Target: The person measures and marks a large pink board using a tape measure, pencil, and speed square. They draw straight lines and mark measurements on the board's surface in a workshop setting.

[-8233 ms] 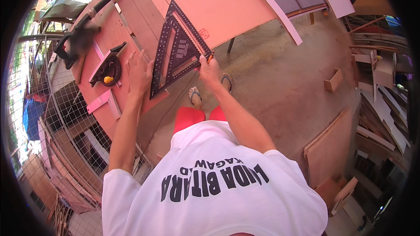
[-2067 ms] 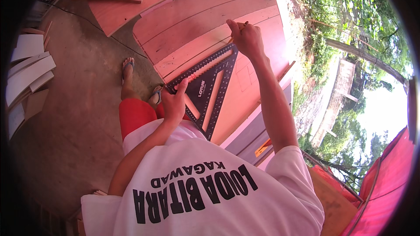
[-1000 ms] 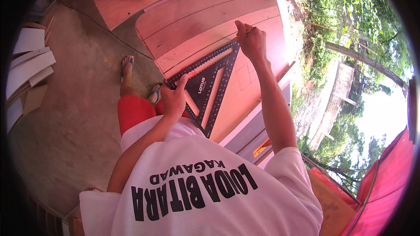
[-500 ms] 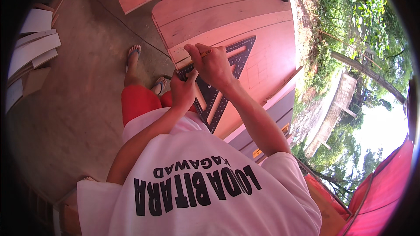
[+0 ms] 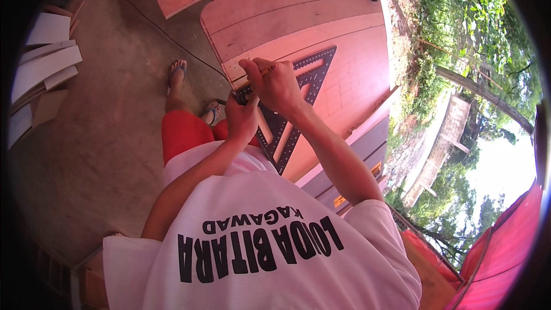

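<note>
Head view: a dark triangular rafter square [image 5: 276, 123] lies on the pink-lit wooden counter [image 5: 295, 20], one corner at the counter's near left edge and another reaching away to the upper right. The left hand [image 5: 244, 117] is clamped on the square's left corner, thumb laid over the top face, with the other fingers mostly hidden from this angle. The right hand [image 5: 277, 87] is closed around a yellowish pencil [image 5: 267, 71], its fist just above the left hand and partly covering the middle of the square; the pencil slants down to the left toward the square's upper edge (whether the tip meets the wood is too small to tell). Faint drawn rectangles [image 5: 338, 95] mark the counter to the right of the square, and plank seams curve across its far part. The person wears a white T-shirt [image 5: 241, 195] with black lettering, red shorts [image 5: 185, 133] and flip-flops. On the left, pale boards [image 5: 53, 72] are piled at the side of the concrete floor [image 5: 115, 155], which a thin dark cord [image 5: 152, 22] crosses. To the right, green foliage [image 5: 459, 20] and a red tarp [image 5: 508, 241] fill the rim.
</note>
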{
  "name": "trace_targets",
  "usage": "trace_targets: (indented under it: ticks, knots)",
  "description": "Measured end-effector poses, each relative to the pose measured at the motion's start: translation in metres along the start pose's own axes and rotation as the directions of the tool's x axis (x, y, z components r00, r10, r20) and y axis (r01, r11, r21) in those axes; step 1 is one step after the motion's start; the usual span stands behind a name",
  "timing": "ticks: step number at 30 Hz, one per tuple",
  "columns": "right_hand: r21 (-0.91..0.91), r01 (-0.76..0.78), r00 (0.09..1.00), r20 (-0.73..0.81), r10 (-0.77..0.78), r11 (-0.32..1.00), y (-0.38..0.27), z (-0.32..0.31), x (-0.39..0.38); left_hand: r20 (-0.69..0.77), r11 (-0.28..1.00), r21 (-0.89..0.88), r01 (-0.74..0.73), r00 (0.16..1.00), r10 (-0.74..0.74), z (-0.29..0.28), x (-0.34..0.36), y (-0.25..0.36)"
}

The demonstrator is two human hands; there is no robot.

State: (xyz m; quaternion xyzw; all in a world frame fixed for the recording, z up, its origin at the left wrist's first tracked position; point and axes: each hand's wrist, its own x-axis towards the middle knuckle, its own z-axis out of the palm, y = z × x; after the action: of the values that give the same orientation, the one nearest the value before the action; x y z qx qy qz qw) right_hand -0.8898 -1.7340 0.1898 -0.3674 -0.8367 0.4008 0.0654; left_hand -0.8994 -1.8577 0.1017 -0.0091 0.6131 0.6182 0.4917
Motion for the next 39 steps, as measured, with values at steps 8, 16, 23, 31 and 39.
trace_targets:
  ticks: [8,16,23,31,39]
  knots:
    - [-0.004,-0.073,0.997,0.019,0.073,0.997,0.005,-0.01,0.009,-0.001,1.0,0.01,-0.029,1.0,0.029,0.001,0.003,-0.002]
    - [0.253,-0.123,0.991,0.077,0.107,0.96,-0.012,0.004,0.0,0.003,0.995,0.069,-0.066,0.998,0.066,-0.001,-0.003,0.008]
    - [0.287,-0.121,0.935,-0.289,0.206,0.95,-0.003,-0.085,0.007,-0.02,0.995,0.095,0.016,1.0,-0.015,0.002,-0.008,0.025]
    - [-0.301,-0.542,0.827,-0.357,0.434,0.784,0.068,-0.078,-0.124,0.149,0.914,0.385,-0.128,0.986,0.076,-0.007,0.003,0.026]
    - [0.006,-0.604,0.694,-0.489,0.529,0.797,0.064,-0.008,-0.155,0.236,0.454,0.874,-0.174,0.968,-0.084,-0.029,-0.02,0.077]
